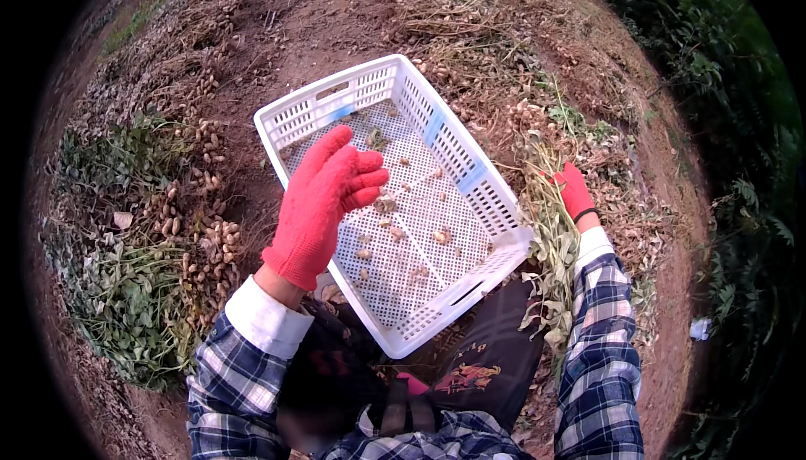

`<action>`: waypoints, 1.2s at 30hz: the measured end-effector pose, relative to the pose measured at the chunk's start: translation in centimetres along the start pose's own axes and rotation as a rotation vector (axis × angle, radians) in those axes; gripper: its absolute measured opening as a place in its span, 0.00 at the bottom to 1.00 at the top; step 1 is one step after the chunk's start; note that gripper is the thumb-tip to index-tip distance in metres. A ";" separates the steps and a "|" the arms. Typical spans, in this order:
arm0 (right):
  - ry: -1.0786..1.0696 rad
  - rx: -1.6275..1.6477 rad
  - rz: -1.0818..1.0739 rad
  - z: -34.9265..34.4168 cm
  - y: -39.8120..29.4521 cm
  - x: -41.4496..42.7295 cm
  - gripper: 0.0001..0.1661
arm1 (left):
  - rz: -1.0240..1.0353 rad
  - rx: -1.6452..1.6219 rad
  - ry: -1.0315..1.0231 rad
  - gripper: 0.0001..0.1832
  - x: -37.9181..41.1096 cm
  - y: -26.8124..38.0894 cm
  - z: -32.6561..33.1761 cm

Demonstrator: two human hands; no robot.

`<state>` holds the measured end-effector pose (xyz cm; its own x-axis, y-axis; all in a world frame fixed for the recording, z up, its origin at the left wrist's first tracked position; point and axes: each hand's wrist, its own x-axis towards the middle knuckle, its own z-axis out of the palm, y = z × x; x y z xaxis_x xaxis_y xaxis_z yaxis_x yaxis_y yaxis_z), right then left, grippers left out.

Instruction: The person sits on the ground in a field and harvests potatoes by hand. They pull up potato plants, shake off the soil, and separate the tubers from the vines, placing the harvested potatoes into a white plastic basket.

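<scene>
A white perforated plastic crate sits tilted across my view, just in front of my knees. Scattered over its mesh floor are several peanuts and bits of dirt and leaf. Over the crate's left side hovers my left hand in a red knit glove, fingers slightly bent and apart, with nothing visible in it. My right hand, gloved in red too, is beyond the crate's right side. It grips the stems of a wilted peanut plant, whose leaves hang down towards my right leg.
On the left lie pulled peanut plants with green leaves and clusters of peanuts. More dry vines cover the ground ahead and to the right. Bare soil runs between the rows. Dark green bushes line the far right.
</scene>
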<state>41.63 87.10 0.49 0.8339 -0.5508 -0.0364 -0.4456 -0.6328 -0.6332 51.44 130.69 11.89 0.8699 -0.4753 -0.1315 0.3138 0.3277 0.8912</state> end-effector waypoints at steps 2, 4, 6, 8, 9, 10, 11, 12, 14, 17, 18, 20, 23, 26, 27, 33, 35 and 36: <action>0.286 0.053 -0.046 -4.1 -1.5 0.1 0.16 | 0.001 -0.024 -0.021 0.27 0.0 0.1 0.4; 0.388 0.175 -0.120 -4.9 0.0 -0.2 0.18 | -0.006 -0.037 -0.044 0.27 0.4 -0.2 1.0; 0.411 -0.316 -0.247 -3.8 1.5 -1.2 0.19 | 0.008 -0.052 -0.050 0.27 1.0 -0.2 1.2; 0.111 -0.492 -0.299 -0.2 0.7 -2.9 0.23 | 0.017 -0.052 -0.004 0.26 1.1 0.5 0.7; 0.003 -0.429 -0.202 0.2 0.3 -3.8 0.25 | 0.022 -0.070 0.008 0.26 1.2 0.6 0.5; -0.104 -0.366 -0.104 0.4 -0.1 -4.5 0.28 | 0.025 -0.088 0.020 0.25 1.4 0.6 0.3; -0.210 -0.301 -0.004 0.4 -0.4 -5.1 0.31 | 0.028 -0.106 0.033 0.25 1.5 0.6 0.1; -0.189 -0.282 -0.016 -1.2 -0.4 -5.5 0.38 | 0.025 -0.134 0.023 0.24 1.7 0.6 0.1; -0.059 -0.444 -0.048 -4.4 -2.1 -6.9 0.47 | 0.046 -0.153 0.027 0.24 2.1 0.7 -0.1; 0.061 -0.689 0.028 -8.4 -6.1 -9.0 0.49 | 0.082 -0.108 0.034 0.24 3.1 0.4 -0.8; 0.066 -0.697 0.083 -9.5 -8.6 -9.6 0.48 | 0.103 -0.036 0.042 0.25 3.4 0.6 -1.0; 0.070 -0.701 0.196 -10.4 -12.5 -10.9 0.48 | 0.129 0.116 0.081 0.25 4.2 0.5 -2.1; 0.318 -0.823 0.000 -10.2 -11.8 -12.4 0.49 | -0.003 0.397 0.054 0.20 6.2 -2.0 -3.5; 0.316 -0.750 0.018 -6.4 -12.3 -13.3 0.49 | 0.203 1.070 -0.131 0.15 9.6 -6.2 -5.8; 0.304 -0.733 0.022 -5.0 -12.0 -13.3 0.49 | 0.170 1.169 -0.186 0.14 10.6 -7.7 -6.5; 0.195 -0.584 -0.142 -2.3 -7.1 -12.5 0.48 | 0.070 1.682 -0.571 0.15 14.9 -17.8 -5.5; 0.155 -0.531 -0.078 -2.4 -7.1 -11.9 0.47 | 0.117 1.559 -0.446 0.11 15.1 -22.0 -5.3; 0.168 -0.509 -0.074 -2.3 -7.2 -11.7 0.46 | 0.030 1.557 -0.432 0.13 14.9 -23.5 -4.6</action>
<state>34.31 96.91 7.23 0.8240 -0.5480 0.1444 -0.5243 -0.8338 -0.1728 58.77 119.69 -13.04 0.6171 -0.7552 -0.2209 -0.6057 -0.6351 0.4793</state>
